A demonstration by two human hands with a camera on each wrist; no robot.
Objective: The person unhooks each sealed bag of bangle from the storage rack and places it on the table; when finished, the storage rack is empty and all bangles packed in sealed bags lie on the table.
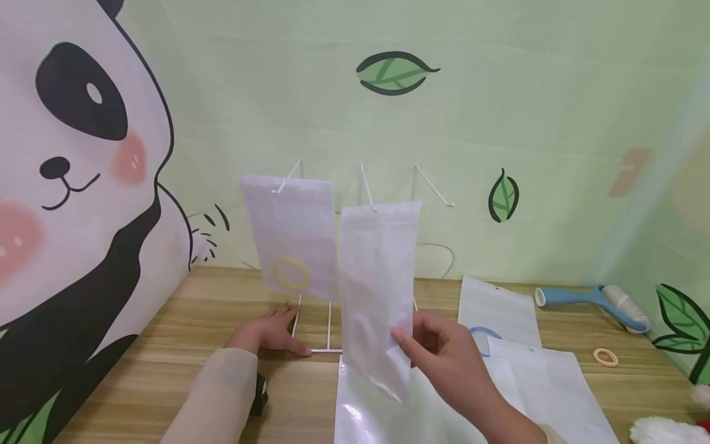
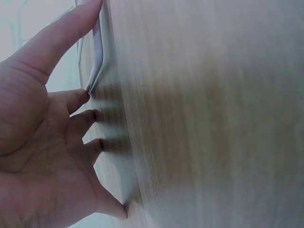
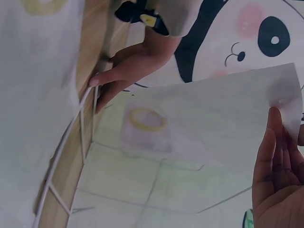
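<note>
On the table's far side stands a white wire rack (image 1: 327, 351) with three hooks. My left hand (image 1: 272, 330) rests on the table at its base; in the left wrist view the fingers (image 2: 81, 122) are spread and the thumb touches the wire. A white plastic bag (image 1: 377, 271) hangs from the middle hook, and my right hand (image 1: 449, 348) pinches its lower right edge between thumb and fingers. A faint ring shape shows inside it. Another bag (image 1: 291, 222), with a yellow ring (image 1: 291, 274) in it, hangs from the left hook. The right hook (image 1: 435, 186) carries nothing.
Right of the rack lie several white bags (image 1: 560, 382), one with a blue ring (image 1: 487, 336). A blue-handled lint roller (image 1: 571, 296) and a wooden ring (image 1: 605, 357) are farther right. White fluffy material (image 1: 660, 430) shows at the lower right corner. A panda-print backdrop (image 1: 266, 92) stands behind.
</note>
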